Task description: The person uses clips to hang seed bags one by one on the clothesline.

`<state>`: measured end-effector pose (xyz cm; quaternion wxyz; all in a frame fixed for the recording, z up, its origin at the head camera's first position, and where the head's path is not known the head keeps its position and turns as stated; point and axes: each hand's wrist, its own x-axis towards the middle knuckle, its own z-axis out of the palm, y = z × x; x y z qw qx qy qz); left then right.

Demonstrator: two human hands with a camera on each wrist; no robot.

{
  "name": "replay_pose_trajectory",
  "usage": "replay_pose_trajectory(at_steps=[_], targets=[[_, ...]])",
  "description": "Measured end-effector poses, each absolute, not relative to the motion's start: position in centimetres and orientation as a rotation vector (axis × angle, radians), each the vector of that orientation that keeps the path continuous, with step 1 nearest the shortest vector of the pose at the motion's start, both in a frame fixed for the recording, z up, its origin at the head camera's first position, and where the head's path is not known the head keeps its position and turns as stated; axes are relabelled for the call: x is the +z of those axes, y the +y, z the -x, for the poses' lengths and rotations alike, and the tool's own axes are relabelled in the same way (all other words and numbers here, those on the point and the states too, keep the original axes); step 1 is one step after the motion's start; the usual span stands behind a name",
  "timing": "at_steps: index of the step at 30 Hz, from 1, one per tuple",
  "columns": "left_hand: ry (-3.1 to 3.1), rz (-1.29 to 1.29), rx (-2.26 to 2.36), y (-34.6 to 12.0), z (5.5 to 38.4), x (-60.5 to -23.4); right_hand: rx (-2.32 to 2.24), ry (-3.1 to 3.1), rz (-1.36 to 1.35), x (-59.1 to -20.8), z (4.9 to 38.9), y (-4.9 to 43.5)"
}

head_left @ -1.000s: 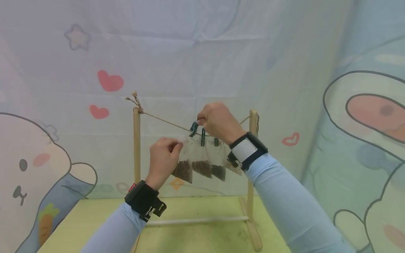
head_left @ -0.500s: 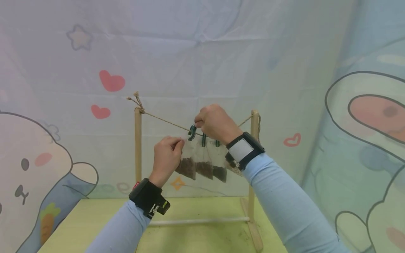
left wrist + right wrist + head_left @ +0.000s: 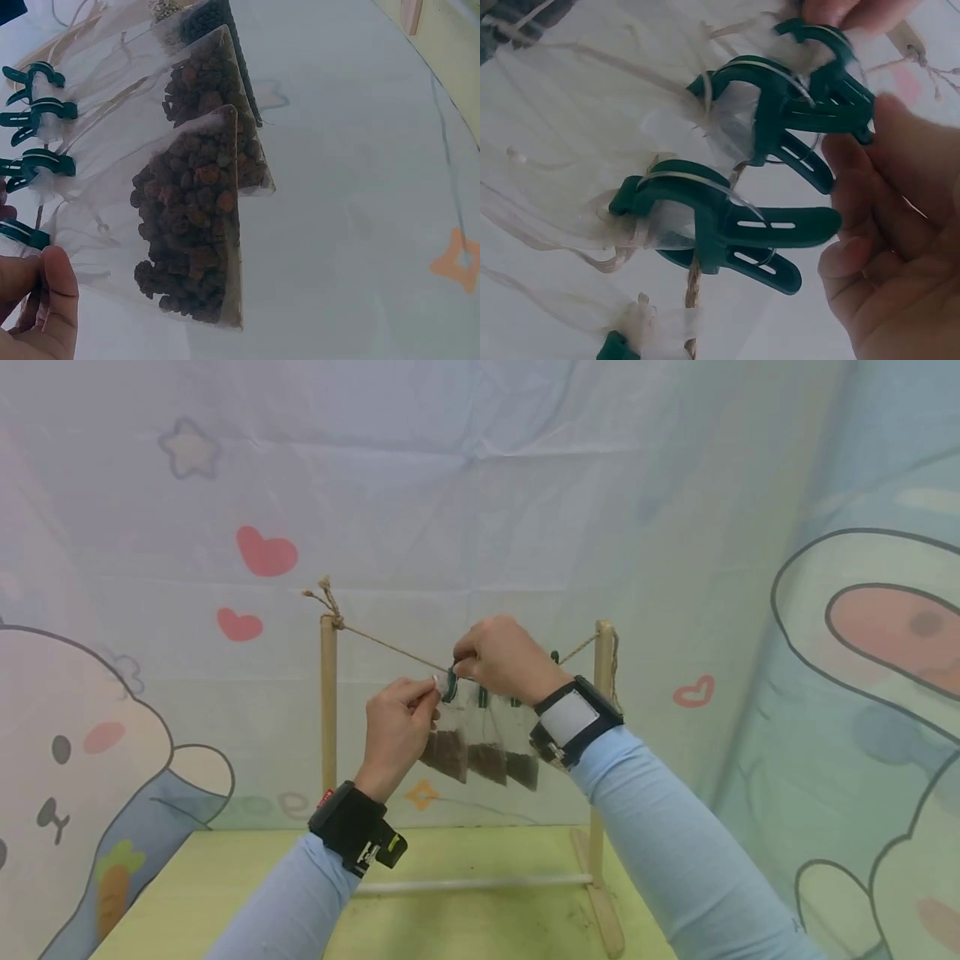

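Note:
My left hand point(image 3: 401, 727) pinches the top of a sheer drawstring bag point(image 3: 187, 225) that holds dark brown, lumpy pieces. Beside it, my right hand point(image 3: 510, 660) grips a green spring clip point(image 3: 451, 686) at the sagging twine point(image 3: 390, 647). In the right wrist view this clip point(image 3: 836, 64) is at the bag's gathered top, close to the left fingertips. Other green clips point(image 3: 727, 217) fasten more bags to the twine. One such bag point(image 3: 487, 762) has brown lumps in it, and another bag point(image 3: 522, 770) has black ones. A bag with pale grains point(image 3: 165, 9) is partly hidden behind the others.
Two wooden posts, the left post point(image 3: 328, 702) and the right post point(image 3: 603, 660), carry the twine above a yellow-green tabletop point(image 3: 465, 927). A white crossbar point(image 3: 472, 884) joins them low down. Behind hangs a printed cloth backdrop point(image 3: 465, 527).
My right hand has come down and left with the clip, bringing it to the bag's top at the twine. The left hand has moved slightly right and up with the bag.

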<state>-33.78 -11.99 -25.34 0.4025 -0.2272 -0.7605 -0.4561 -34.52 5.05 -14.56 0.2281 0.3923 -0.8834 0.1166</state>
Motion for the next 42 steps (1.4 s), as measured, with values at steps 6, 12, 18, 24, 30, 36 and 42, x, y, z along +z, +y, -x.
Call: replay_pose_trajectory(at_steps=[6,12,18,24,30,36,42], targets=[[-1.934,0.562,-1.188,-12.1,34.3,-25.8,0.386,-2.519,-1.120,-14.6,34.5,5.3],[-1.996,0.531,-1.235,-12.1,34.4,-25.9,0.381,-2.543,-1.110,-14.7,34.7,5.4],[-2.120,0.484,-1.255,-12.5,34.0,-25.8,0.365,-2.545,-1.076,-14.4,34.2,6.0],[-2.209,0.498,-1.125,-14.2,32.0,-26.1,0.469,-2.328,-1.081,-15.4,32.1,8.9],[-2.152,0.522,-0.846,-16.4,28.9,-28.0,0.510,-1.969,-1.043,-19.2,30.1,12.8],[-2.060,0.503,-0.588,-17.5,26.9,-31.1,0.520,-1.810,-0.946,-24.8,29.0,16.0],[-1.986,0.467,-0.462,-18.2,26.1,-34.3,0.529,-1.801,-0.885,-30.0,28.9,17.2]])
